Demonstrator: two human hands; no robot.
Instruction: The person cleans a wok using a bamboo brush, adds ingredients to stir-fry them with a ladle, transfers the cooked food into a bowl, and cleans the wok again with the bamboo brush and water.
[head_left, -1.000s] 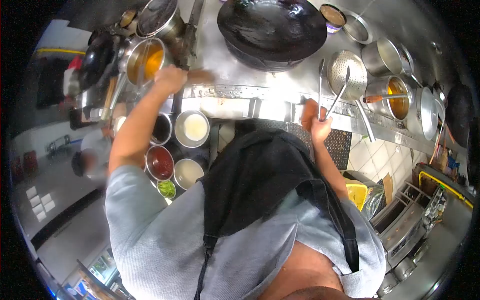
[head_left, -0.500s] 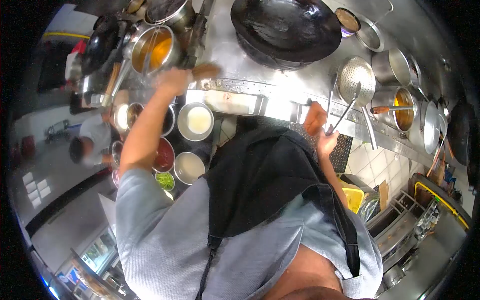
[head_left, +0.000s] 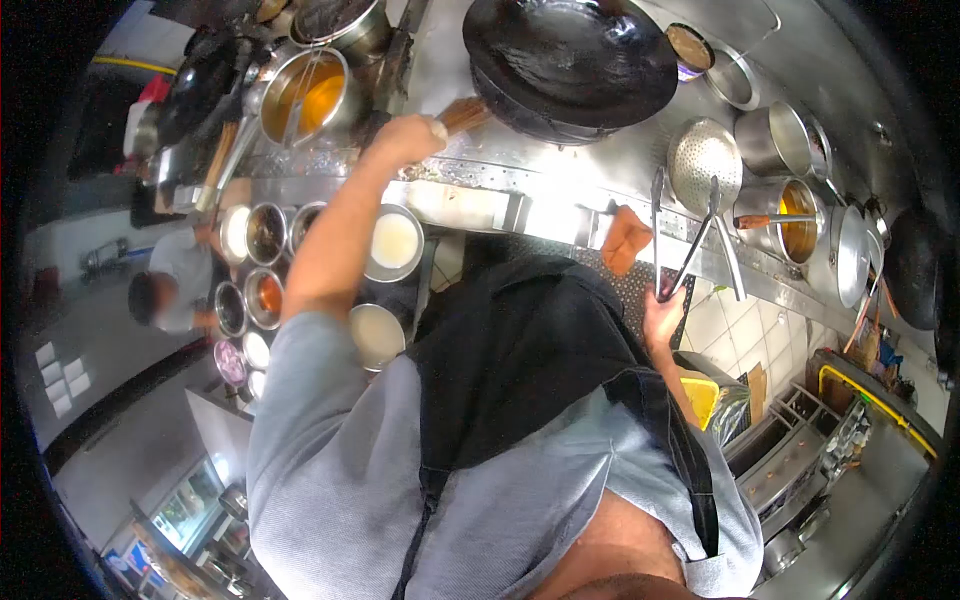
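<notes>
My left hand (head_left: 408, 142) is closed round a brown bristle brush (head_left: 464, 116) over the steel counter, its bristles near the lower left rim of the black wok (head_left: 570, 60). On the right, my right hand (head_left: 662, 318) grips metal tongs (head_left: 686, 240) at their joined end. The tongs' arms are spread and point up beside a perforated ladle (head_left: 704, 165). An orange-brown cloth (head_left: 625, 240) lies at the counter's front edge, left of the tongs and apart from my right hand.
Pots with orange liquid stand at the left (head_left: 320, 100) and right (head_left: 798, 238). Several bowls of ingredients, one pale (head_left: 395, 242), are left of my body. A co-worker (head_left: 170, 285) is at far left. A yellow-rimmed bin (head_left: 702, 398) stands at lower right.
My left hand has moved right with the brush, closer to the wok. My right hand has drawn back from the counter and away from the cloth, still holding the tongs.
</notes>
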